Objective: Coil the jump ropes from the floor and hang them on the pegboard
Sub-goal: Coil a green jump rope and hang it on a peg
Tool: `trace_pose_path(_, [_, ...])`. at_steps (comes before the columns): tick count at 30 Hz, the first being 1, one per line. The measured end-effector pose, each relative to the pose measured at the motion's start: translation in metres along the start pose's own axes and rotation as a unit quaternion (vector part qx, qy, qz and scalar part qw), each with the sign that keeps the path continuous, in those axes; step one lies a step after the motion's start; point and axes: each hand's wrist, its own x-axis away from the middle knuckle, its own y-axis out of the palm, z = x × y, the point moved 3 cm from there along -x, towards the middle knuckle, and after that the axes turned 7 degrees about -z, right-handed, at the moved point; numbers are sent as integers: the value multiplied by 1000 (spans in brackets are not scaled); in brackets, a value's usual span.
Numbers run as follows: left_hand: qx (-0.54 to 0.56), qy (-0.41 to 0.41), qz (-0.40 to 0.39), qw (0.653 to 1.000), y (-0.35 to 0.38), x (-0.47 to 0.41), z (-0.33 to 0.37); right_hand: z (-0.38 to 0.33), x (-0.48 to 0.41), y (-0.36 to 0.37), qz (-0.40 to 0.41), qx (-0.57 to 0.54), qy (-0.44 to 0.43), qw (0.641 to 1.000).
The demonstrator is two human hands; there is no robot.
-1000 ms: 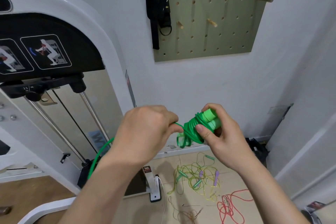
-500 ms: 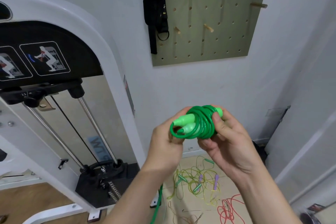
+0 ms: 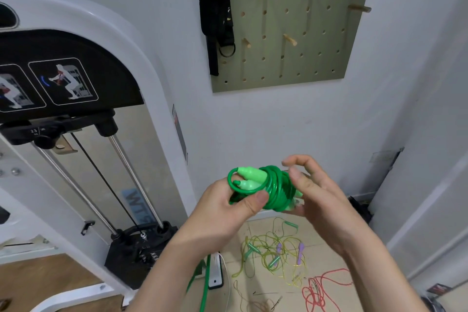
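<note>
Item, centre of frame: one green plastic jump rope (image 3: 272, 190) with pale-green handles, wound into a tight bundle and held before the white wall. We recorded the left hand (image 3: 228, 208) grasping it, thumb pressed over the coils. The right hand (image 3: 316, 192) was released, fingers relaxed beside the bundle's right end.

Upper right: olive-green pegboard (image 3: 324, 63) with wooden pegs (image 3: 290, 39).

Lower right, on the tiled floor (image 3: 255, 230): tangled yellow-green ropes (image 3: 273, 253) and a red rope (image 3: 321, 289), uncoiled.

We judged coiling nearly complete and hanging not yet begun. The next move called for securing the coil, then lifting it onto a free peg.
</note>
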Motion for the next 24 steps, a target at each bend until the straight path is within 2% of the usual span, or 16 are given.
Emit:
trace_pose_path(2, [-15, -6, -22, 1000, -4, 0, 0, -6, 1, 3, -44, 105, 38, 993])
trace_pose_path(4, [-40, 0, -32, 999, -5, -1, 8, -8, -3, 10, -56, 170, 43, 983])
trace_pose_path(6, [-50, 7, -31, 998, -6, -1, 15, -5, -5, 15, -48, 147, 30, 988])
trace_pose_path(8, [-21, 5, -6, 1000, -10, -2, 15, 0, -4, 17, -46, 73, 25, 996])
trace_pose_path(10, [23, 3, 50, 998, -11, -5, 7, 3, -4, 20, -40, 14, 16, 999])
trace_pose_path(12, [34, -11, 116, 993, -10, -6, -2, 4, -7, 21, -7, 3, 0, 1000])
trace_pose_path(13, [12, -17, 134, 991, -7, -5, -3, 4, -9, 22, 18, 8, -8, 1000])
trace_pose_path(15, [-103, -9, 147, 984, 0, -2, -4, 8, -11, 22, 71, 16, -20, 997])
trace_pose_path(19, [-331, -12, 133, 934, 8, -1, -9, 17, -14, 23, 154, 40, -46, 986])
trace_pose_path(22, [-434, -94, 67, 894, 12, -1, -12, 22, -17, 20, 195, 166, -89, 963])
trace_pose_path(24, [-453, -117, 30, 884, 12, 1, -11, 28, -19, 14, 226, 294, -125, 920])
